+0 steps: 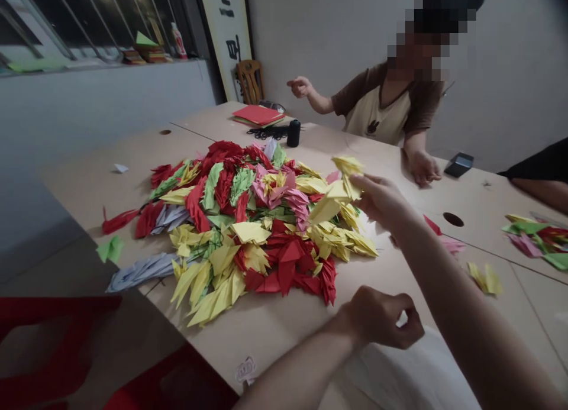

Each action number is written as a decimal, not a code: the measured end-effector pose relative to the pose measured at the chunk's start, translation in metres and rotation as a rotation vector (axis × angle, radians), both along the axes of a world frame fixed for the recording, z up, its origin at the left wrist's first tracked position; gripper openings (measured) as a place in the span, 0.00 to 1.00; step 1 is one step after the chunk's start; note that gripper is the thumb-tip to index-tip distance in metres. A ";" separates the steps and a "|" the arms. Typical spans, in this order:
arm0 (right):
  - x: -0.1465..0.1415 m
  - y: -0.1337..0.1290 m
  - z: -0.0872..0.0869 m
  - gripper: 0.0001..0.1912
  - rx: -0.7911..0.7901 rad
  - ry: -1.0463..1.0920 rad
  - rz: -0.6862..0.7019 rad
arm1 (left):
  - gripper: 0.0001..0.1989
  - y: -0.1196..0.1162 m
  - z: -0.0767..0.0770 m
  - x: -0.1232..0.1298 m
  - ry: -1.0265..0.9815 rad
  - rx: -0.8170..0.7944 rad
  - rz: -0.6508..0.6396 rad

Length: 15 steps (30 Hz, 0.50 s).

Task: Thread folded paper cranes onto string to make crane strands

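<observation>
My right hand (379, 200) reaches out over the right side of a pile of folded paper cranes (222, 191). Its fingers are closed on yellow paper cranes (331, 203), lifted just above the pile; how many there are is hard to make out. The pile holds strung bunches in red, yellow, green, pink and pale grey. Nearer to me, my left hand (388, 318) is closed in a pinch, thumb and fingertip meeting in a loop. Anything between those fingertips is too small to see. Beneath it lies a whitish sheet (408, 368).
Across the table sits a person (386, 102), one hand raised. A black thread spool (293, 133) stands beside red paper (258, 114). Loose cranes lie on the right, with a yellow one (484, 278) near my forearm. Red stools (173, 380) stand by the near left edge.
</observation>
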State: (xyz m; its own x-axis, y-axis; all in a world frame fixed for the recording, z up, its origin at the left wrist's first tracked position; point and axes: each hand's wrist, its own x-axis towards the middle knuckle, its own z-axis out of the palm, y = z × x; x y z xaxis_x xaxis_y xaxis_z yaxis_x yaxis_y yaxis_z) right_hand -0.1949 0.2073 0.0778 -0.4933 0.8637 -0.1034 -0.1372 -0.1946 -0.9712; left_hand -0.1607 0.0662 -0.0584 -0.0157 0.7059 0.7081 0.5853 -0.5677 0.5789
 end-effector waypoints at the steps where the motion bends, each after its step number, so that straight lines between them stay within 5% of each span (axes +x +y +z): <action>1: -0.004 0.003 -0.005 0.04 -0.013 -0.039 0.056 | 0.06 0.000 -0.002 0.002 -0.014 0.023 0.017; 8: -0.012 0.001 -0.032 0.15 -0.105 -0.051 0.206 | 0.07 0.001 -0.008 0.012 -0.095 0.065 0.078; 15: -0.007 -0.016 0.000 0.16 0.042 0.117 0.087 | 0.09 0.001 0.007 -0.007 -0.190 -0.102 -0.024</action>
State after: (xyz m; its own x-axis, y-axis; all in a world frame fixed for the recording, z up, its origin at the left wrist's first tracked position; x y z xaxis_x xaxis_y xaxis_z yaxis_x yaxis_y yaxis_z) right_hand -0.2023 0.1913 0.0777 -0.5732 0.8194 -0.0052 -0.2346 -0.1702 -0.9571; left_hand -0.1676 0.0672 -0.0512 -0.1245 0.7754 0.6191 0.4477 -0.5129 0.7325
